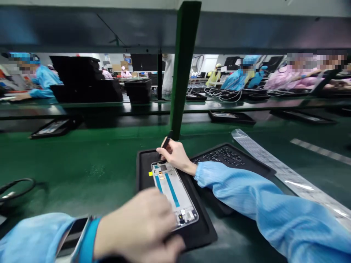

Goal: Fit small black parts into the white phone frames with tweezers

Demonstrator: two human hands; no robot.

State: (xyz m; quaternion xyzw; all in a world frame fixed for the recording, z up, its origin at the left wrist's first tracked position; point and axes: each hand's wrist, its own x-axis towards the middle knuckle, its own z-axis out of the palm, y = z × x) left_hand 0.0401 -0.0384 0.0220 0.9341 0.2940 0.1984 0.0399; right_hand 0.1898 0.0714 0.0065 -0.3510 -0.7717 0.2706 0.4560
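While the right hand [177, 155] pinches a slim black tool [166, 141] over the far end of an opened phone body [179, 193], the left hand [139, 221], blurred, curls loosely above its near left side, and whether it grips anything cannot be told. The phone body lies in a black tray [203, 233] on the green table [117, 157], a yellow tab [150, 174] at its left edge. Beyond the right sleeve [236, 182], small dark pieces [230, 157] lie scattered in another tray [260, 169].
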